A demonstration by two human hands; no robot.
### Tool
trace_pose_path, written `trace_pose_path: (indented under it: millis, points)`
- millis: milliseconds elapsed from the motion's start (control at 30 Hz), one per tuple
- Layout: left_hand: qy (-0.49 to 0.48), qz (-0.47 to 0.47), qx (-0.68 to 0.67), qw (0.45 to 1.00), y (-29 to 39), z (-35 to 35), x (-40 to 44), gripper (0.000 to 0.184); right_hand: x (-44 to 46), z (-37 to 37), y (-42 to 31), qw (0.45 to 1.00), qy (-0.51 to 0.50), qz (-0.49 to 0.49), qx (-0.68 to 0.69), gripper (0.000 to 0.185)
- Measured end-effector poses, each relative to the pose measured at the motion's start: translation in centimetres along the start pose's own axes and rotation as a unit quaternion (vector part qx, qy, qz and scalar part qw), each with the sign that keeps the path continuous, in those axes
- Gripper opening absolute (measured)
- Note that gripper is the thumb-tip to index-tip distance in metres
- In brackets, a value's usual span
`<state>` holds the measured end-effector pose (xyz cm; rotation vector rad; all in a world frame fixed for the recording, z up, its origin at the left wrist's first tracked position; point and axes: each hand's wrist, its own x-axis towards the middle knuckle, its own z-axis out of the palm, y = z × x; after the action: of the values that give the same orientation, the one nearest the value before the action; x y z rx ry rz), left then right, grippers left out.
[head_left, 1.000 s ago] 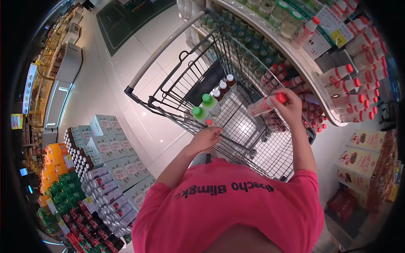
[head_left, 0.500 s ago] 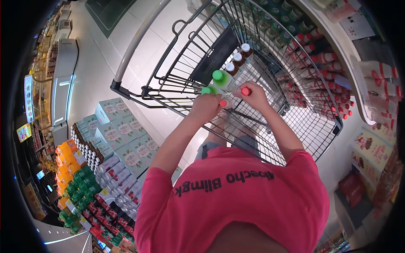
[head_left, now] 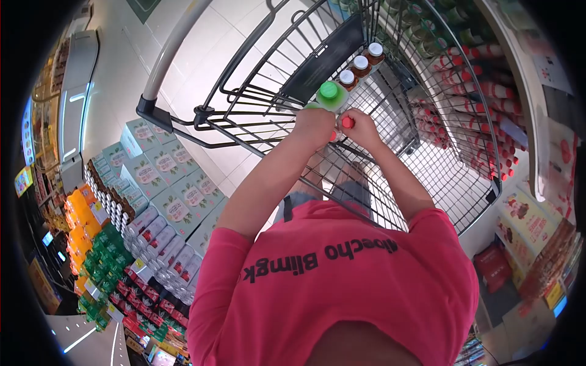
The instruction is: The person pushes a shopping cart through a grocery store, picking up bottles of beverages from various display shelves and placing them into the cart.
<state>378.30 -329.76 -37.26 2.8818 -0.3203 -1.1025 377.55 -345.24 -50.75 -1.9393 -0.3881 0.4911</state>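
Note:
A shopping cart (head_left: 278,129) stands before me, with bottles in a row inside it. My right hand (head_left: 363,130) is closed around a bottle with a red cap (head_left: 348,122). Just left of it, my left hand (head_left: 313,129) is closed at a second bottle with a red cap (head_left: 333,136); most of that bottle is hidden. Past my hands stands a green-capped bottle (head_left: 329,93), and part of another green cap (head_left: 312,106) shows behind my left hand. Three brown bottles with white caps (head_left: 361,63) continue the row along the dark panel (head_left: 320,58).
Stacked pale-green cartons (head_left: 168,165), cans (head_left: 155,235) and green bottle packs (head_left: 104,262) stand on the left. Red-capped bottles (head_left: 482,91) fill the shelf beyond the cart's right side. The cart handle (head_left: 174,55) curves up on the left.
My left hand has moved right, closer to my right hand, and now covers most of the nearer green cap. The view has shifted, so the row of bottles sits higher and further right.

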Motion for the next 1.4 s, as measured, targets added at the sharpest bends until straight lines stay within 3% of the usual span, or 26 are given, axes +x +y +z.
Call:
trace_pose_path:
  millis: [533, 667, 800, 900, 1067, 1400]
  points:
    - [-0.072, 0.008, -0.034, 0.997, -0.2, -0.6, 0.2, 0.016, 0.2, 2.2, 2.1, 0.999, 0.013, -0.023, -0.019, 0.030]
    - [-0.030, 0.028, -0.059, 0.997, -0.5, 0.3, 0.4, 0.017, 0.3, 2.8, 3.5, 0.999, 0.016, -0.029, -0.006, 0.032]
    - [-0.036, 0.049, -0.077, 0.995, -0.8, 0.4, 0.5, 0.020, 0.4, 2.3, 2.6, 1.000, -0.001, -0.011, -0.009, 0.036]
    - [-0.064, 0.041, -0.067, 0.995, -1.1, 0.3, 1.1, 0.018, 0.0, 1.9, 2.5, 0.995, -0.038, 0.085, 0.043, 0.038]
    - [-0.056, 0.022, -0.080, 0.995, -1.0, -0.4, 0.8, 0.016, -1.0, 2.0, 4.6, 0.997, -0.048, 0.036, 0.049, 0.059]
    - [-0.073, -0.008, -0.084, 0.994, -0.9, -1.2, 0.7, 0.025, -1.2, 2.7, 5.2, 0.993, -0.042, 0.111, -0.021, 0.060]
